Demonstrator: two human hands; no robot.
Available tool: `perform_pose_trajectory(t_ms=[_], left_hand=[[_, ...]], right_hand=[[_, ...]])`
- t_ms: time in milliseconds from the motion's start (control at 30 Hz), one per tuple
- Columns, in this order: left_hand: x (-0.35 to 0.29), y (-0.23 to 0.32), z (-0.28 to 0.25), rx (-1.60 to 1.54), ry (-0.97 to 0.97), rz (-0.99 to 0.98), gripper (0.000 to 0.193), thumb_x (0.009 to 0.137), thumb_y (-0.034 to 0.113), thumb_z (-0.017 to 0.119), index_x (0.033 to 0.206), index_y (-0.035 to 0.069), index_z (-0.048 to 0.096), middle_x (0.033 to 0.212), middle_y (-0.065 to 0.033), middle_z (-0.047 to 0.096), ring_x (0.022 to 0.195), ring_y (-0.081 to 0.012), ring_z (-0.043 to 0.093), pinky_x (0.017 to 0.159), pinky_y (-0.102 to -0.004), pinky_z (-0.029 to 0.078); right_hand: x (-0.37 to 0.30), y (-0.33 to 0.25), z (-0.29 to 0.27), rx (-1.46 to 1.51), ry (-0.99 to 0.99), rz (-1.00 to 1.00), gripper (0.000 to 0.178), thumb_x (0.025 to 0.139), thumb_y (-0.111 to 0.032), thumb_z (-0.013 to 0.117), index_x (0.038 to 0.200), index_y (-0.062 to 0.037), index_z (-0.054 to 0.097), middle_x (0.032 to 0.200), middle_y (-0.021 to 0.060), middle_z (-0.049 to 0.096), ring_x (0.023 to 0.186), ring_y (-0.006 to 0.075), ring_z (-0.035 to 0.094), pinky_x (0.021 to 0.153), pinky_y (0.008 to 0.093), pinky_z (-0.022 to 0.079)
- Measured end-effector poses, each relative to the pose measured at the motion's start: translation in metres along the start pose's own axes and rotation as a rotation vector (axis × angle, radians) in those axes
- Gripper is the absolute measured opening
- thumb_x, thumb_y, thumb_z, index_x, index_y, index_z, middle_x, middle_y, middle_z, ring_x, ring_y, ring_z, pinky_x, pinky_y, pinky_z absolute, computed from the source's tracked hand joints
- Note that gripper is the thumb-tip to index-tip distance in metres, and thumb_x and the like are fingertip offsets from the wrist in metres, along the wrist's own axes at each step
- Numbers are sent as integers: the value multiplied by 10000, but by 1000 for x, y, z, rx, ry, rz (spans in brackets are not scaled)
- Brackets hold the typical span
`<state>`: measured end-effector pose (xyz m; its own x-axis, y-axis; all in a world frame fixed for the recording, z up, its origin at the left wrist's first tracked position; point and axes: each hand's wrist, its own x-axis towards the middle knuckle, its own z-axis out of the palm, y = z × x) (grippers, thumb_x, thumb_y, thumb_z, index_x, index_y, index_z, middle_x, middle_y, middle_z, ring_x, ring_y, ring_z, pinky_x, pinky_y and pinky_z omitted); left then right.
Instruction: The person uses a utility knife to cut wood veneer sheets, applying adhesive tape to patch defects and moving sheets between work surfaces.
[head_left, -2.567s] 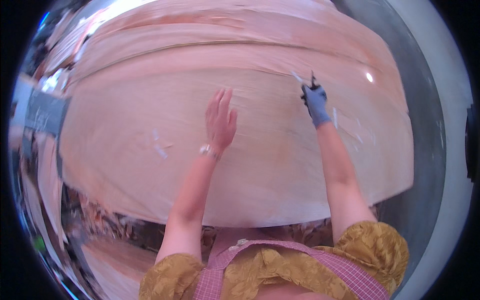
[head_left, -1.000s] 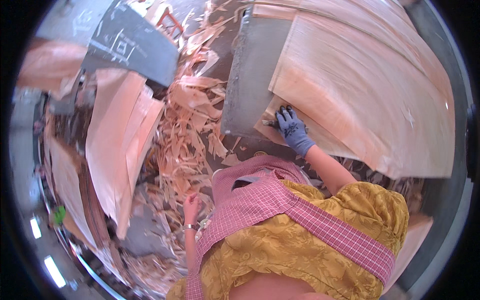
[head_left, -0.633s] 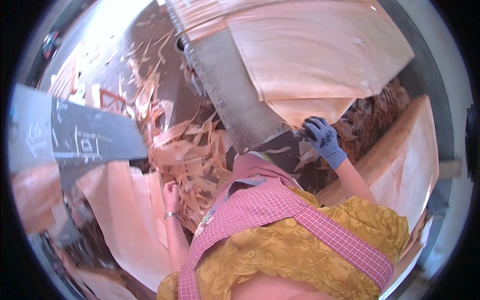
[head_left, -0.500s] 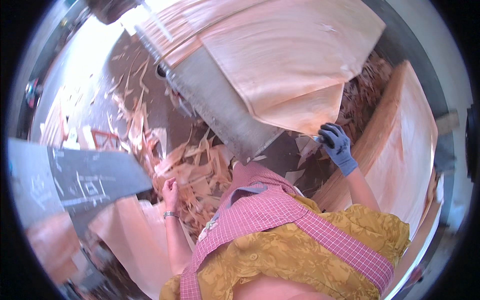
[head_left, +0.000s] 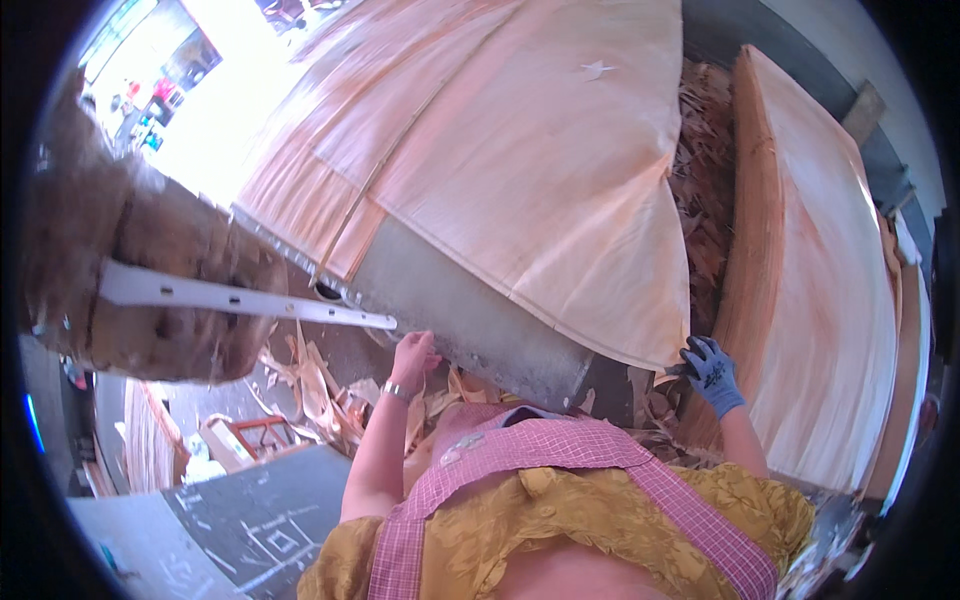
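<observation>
A wide, thin wood veneer sheet (head_left: 560,190) lies over a grey metal table (head_left: 450,300). My right hand (head_left: 710,372), in a blue-grey glove with black fingertips, is closed on the sheet's near right corner. A small dark shape shows at those fingertips, too unclear to name. My bare left hand (head_left: 414,358), with a metal-banded watch at the wrist, is held by the table's near left edge, fingers curled and nothing visible in them. It is apart from the sheet, close to the end of a white strip with holes (head_left: 250,300).
A tall veneer stack (head_left: 760,240) stands on the right. Veneer scraps (head_left: 706,170) fill the gap beside it, and more scraps (head_left: 320,385) lie at left. A dark board with chalk-like marks (head_left: 280,530) is at lower left. A large brown blurred object (head_left: 190,270) juts in from the left.
The view has shifted. My left hand has risen from over the scraps to the table edge. My right hand still grips the sheet's corner, and the sheet's fold has opened out flatter.
</observation>
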<state>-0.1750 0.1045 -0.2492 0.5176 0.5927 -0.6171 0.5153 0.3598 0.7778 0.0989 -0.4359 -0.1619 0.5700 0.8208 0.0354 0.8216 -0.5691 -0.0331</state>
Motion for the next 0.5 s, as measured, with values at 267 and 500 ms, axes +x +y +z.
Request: perform_pose_trajectory(t_ms=[267, 500], left_hand=[[93, 85, 21, -107, -339, -305, 870, 846, 678, 596, 1241, -94, 516, 1079, -207, 668, 873, -304, 697, 713, -403, 589], [164, 117, 66, -490, -140, -128, 717, 874, 470, 704, 1349, -6, 455, 1292, -153, 563, 988, -273, 635, 784, -383, 571]], right_hand=[[-25, -21, -15, -84, 99, 315, 434, 739, -188, 736, 1163, -191, 647, 1283, 104, 580, 1142, 335, 556, 898, 453, 514], [-81, -107, 5, -84, 91, 740, 438, 754, -181, 703, 1186, -158, 631, 1274, 107, 584, 1115, 329, 568, 940, 436, 494]])
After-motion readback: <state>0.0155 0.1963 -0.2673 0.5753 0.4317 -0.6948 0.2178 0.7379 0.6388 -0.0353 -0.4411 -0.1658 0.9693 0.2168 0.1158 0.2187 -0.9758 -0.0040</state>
